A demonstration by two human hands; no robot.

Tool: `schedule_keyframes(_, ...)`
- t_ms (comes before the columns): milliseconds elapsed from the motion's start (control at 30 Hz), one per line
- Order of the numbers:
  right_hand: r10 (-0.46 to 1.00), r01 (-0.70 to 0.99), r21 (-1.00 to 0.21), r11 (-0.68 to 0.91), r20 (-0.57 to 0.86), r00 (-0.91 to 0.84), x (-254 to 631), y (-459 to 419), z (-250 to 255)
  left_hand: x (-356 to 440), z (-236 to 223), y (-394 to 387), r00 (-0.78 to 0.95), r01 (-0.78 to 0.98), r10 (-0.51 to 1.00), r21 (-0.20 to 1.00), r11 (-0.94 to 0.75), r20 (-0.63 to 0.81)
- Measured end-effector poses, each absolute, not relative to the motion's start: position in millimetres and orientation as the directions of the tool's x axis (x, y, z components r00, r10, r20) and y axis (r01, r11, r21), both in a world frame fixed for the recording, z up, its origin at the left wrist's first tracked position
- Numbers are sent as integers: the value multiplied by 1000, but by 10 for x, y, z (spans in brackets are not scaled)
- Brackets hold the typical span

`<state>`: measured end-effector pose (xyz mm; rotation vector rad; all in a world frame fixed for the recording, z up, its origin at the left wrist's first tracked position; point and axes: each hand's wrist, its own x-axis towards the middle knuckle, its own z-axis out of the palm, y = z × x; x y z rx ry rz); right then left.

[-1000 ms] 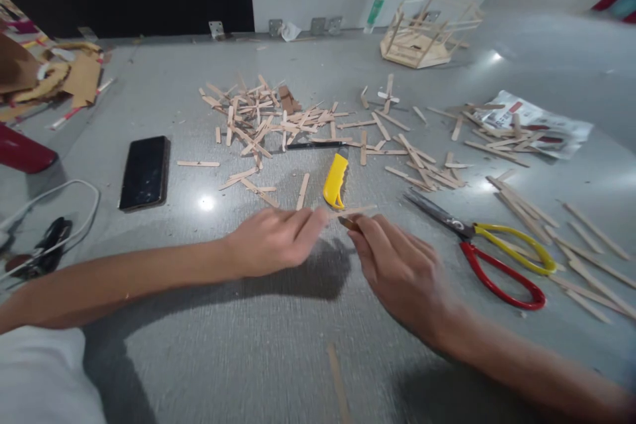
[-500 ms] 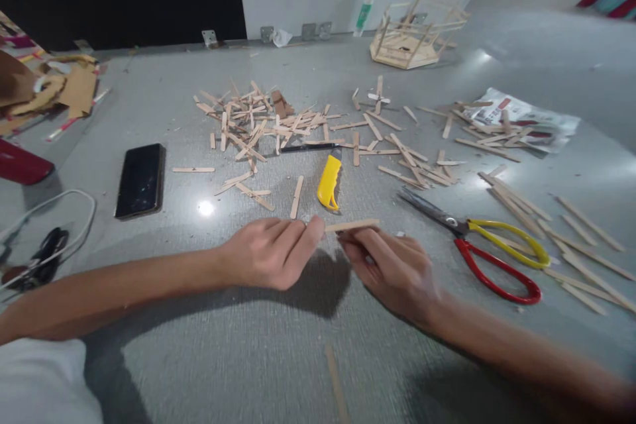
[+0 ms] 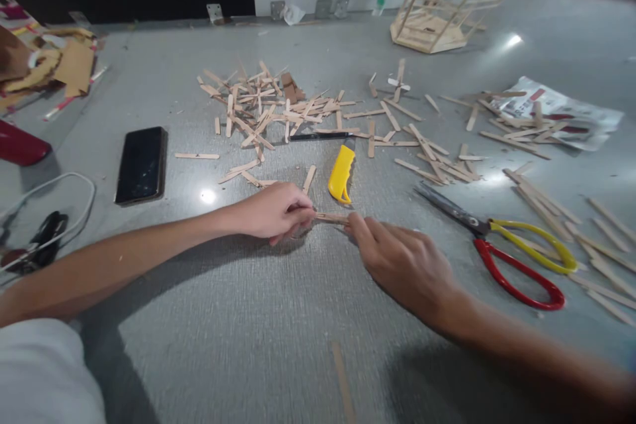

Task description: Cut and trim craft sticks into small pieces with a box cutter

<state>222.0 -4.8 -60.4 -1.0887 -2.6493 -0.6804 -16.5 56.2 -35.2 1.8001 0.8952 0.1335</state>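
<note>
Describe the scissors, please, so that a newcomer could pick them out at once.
On the grey table, find the person's right hand, then look just to its right. The scissors lie there, blades angled away from the person. One red handle and one yellow set them apart from the pale wooden sticks nearby.

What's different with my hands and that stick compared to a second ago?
Your left hand has turned and shifted slightly forward, away from you. Your right hand now covers more of the wooden stick, hiding its right end. Both hands kept hold. The yellow knife, scissors and phone stayed put.
</note>
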Motion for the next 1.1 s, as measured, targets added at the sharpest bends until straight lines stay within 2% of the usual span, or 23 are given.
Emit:
schedule_keyframes(133, 578, 649, 371, 664, 295, -761, 2224, -49, -613, -196, -373, 605, 745, 492, 591, 854, -171, -310)
schedule_keyframes(400, 584, 637, 438, 634, 268, -766, 2177, -74, -550, -191, -409, 613, 779, 443, 567, 876, -192, -269)
schedule_keyframes(1100, 591, 649, 406, 643, 276, -758, 2178, -86, -560, -192, -399, 618, 780, 449, 555, 876, -175, -289)
